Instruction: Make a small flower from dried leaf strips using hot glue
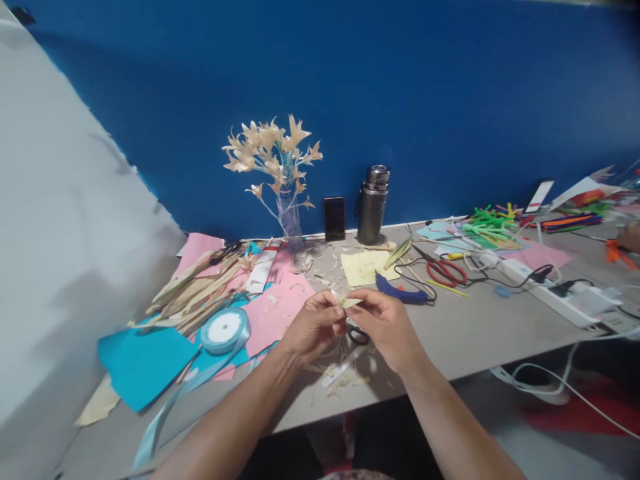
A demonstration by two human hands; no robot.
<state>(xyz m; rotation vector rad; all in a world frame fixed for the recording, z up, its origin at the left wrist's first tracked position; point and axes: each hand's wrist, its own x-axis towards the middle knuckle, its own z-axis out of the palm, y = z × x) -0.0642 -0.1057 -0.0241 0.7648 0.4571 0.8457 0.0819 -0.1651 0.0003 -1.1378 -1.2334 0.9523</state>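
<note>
My left hand (317, 323) and my right hand (387, 327) meet above the middle of the table, both closed in a pinch. Between their fingertips is a small pale yellow-green piece of husk (351, 303), partly hidden by the fingers. Just below the hands lie dark-handled scissors (357, 335), mostly covered by my right hand. Husk scraps and a white strip (343, 368) are scattered on the tabletop there. A blue glue gun (405, 291) rests beyond my right hand, close to a sheet of yellow crepe-like paper (367, 268).
Left: a roll of light blue ribbon (225, 330), dried husks (195, 287), pink and blue paper. Against the blue wall stand a vase of husk flowers (290, 217), a phone (335, 219) and a thermos (373, 205). Right: red-handled scissors (447, 271), a power strip (553, 293), another person's hand (629, 236).
</note>
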